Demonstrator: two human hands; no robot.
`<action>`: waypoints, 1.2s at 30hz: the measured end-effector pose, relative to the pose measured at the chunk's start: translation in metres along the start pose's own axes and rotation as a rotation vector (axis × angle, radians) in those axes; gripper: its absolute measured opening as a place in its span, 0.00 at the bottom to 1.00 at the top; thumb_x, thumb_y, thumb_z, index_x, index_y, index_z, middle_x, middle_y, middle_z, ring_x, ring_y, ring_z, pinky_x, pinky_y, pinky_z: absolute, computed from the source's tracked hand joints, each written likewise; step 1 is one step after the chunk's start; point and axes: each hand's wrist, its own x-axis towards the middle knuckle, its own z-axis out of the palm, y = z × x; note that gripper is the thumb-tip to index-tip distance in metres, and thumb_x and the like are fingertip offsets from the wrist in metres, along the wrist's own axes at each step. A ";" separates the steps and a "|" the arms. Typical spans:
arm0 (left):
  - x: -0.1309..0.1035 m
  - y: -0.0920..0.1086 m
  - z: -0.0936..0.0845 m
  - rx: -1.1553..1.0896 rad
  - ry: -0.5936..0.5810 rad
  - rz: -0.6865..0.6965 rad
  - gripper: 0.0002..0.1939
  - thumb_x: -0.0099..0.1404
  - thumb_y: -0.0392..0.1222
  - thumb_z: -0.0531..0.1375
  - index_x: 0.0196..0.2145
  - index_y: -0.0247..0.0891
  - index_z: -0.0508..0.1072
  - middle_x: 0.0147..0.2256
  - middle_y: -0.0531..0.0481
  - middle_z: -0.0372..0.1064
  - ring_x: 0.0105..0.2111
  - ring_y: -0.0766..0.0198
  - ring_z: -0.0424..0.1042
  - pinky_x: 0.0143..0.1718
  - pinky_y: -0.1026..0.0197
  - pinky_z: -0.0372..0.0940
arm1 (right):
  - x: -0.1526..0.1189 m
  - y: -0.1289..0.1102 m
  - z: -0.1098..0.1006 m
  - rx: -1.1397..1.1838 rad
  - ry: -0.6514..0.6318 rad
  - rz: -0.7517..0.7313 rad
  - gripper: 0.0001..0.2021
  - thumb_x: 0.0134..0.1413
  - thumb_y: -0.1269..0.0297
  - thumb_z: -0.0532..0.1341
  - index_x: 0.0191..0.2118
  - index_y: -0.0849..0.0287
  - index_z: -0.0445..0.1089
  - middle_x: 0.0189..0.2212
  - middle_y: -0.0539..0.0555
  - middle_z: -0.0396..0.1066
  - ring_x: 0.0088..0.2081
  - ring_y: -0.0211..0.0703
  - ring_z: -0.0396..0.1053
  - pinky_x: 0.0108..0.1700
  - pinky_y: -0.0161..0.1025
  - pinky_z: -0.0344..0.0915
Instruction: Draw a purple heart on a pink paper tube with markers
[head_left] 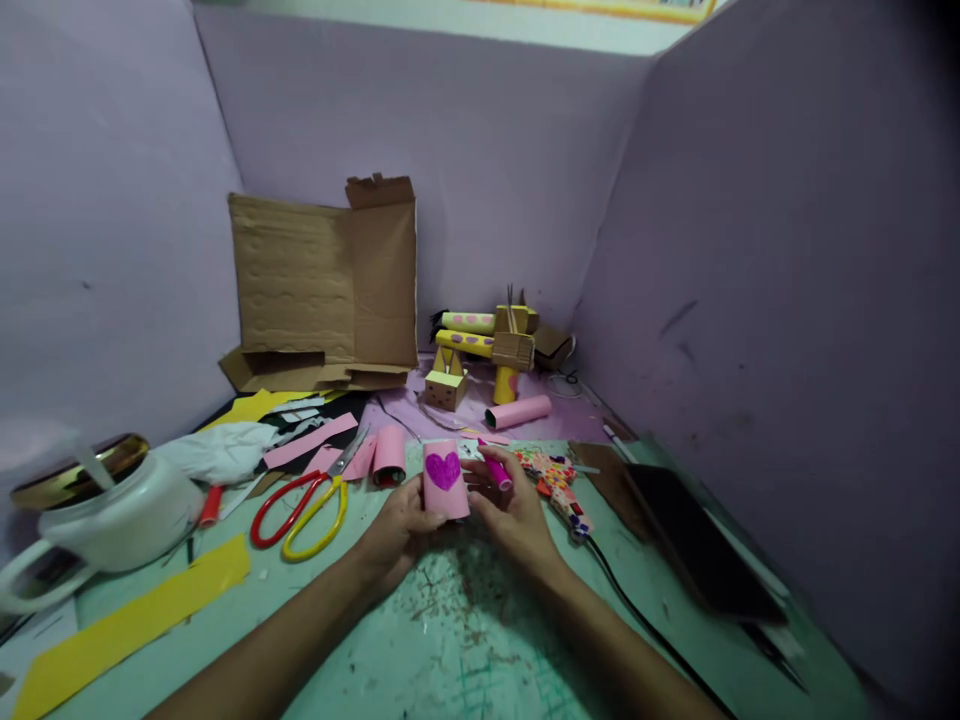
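In my left hand [397,530] is a short pink paper-covered tube [447,500], held upright. A filled-in purple heart [442,471] faces me on its side. My right hand [517,515] grips a magenta marker [496,470] between thumb and fingers, and its fingertips reach close to the tube's right edge; whether they touch it I cannot tell. Just left of the held tube stands another pink tube [389,455]. Scissors [315,505] with one red and one yellow handle lie left of my left hand.
A white mug-like pot [120,515] and a yellow paper strip [142,620] are at left. Cut cardboard [322,285] leans at the back beside yellow spotted cardboard figures [480,335]. A patterned glue gun [559,485] with a black cord and a dark tablet-like slab [701,540] lie right.
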 end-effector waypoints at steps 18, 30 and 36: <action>0.000 -0.005 0.005 0.657 0.139 0.291 0.26 0.48 0.36 0.62 0.47 0.32 0.70 0.42 0.42 0.73 0.43 0.49 0.70 0.45 0.51 0.63 | 0.000 -0.003 -0.001 0.021 0.056 -0.127 0.27 0.43 0.64 0.66 0.51 0.52 0.58 0.48 0.58 0.72 0.47 0.49 0.72 0.50 0.49 0.66; -0.004 -0.008 0.006 1.109 0.023 0.460 0.29 0.53 0.36 0.60 0.55 0.37 0.68 0.52 0.39 0.68 0.54 0.47 0.64 0.57 0.46 0.56 | 0.005 -0.011 -0.005 -0.044 0.141 -0.006 0.32 0.33 0.65 0.70 0.49 0.54 0.60 0.42 0.55 0.73 0.44 0.48 0.72 0.51 0.48 0.65; -0.010 0.009 0.013 0.905 -0.050 0.265 0.28 0.54 0.43 0.63 0.53 0.33 0.70 0.51 0.41 0.71 0.51 0.47 0.67 0.53 0.51 0.60 | 0.004 -0.019 -0.006 0.011 0.060 -0.044 0.31 0.33 0.67 0.70 0.48 0.53 0.60 0.40 0.55 0.74 0.42 0.48 0.73 0.48 0.45 0.67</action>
